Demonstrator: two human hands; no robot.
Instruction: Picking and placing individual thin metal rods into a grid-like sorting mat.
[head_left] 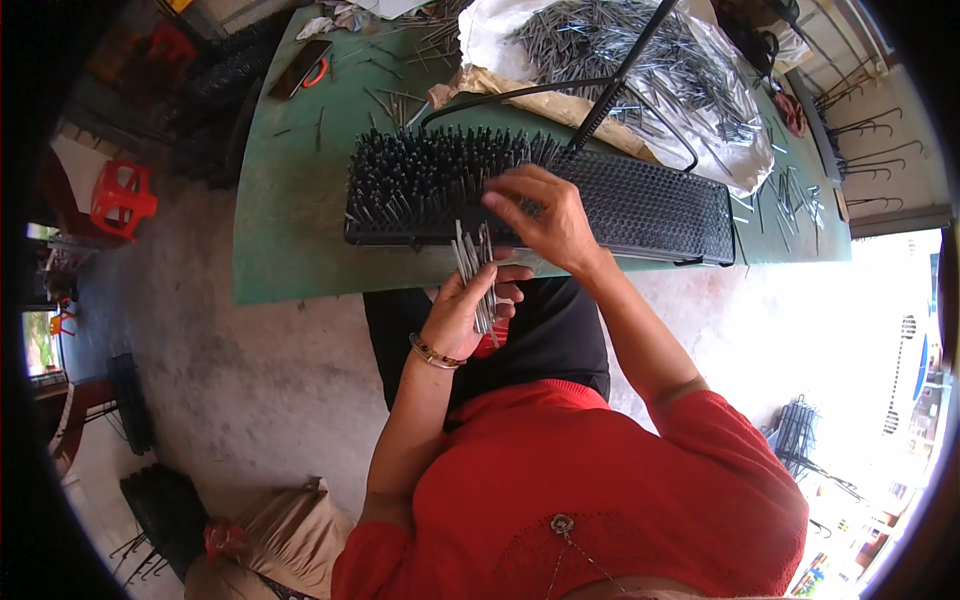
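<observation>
Thin metal rods (468,262) are held in a bundle by the half-closed left hand (460,312), just off the near edge of the black perforated rack (650,205); they could be spilled if that grip were relaxed. Standing rods (410,180) at the rack's left could be knocked by the part-curled right hand (552,215); whether anything is pinched there cannot be told. No brands, labels or writing can be read.

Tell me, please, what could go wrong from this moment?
The left hand holds several thin rods at the table edge; one might slip and fall. The right hand is close to the standing rods in the rack, so their ends could perhaps scratch it.
</observation>
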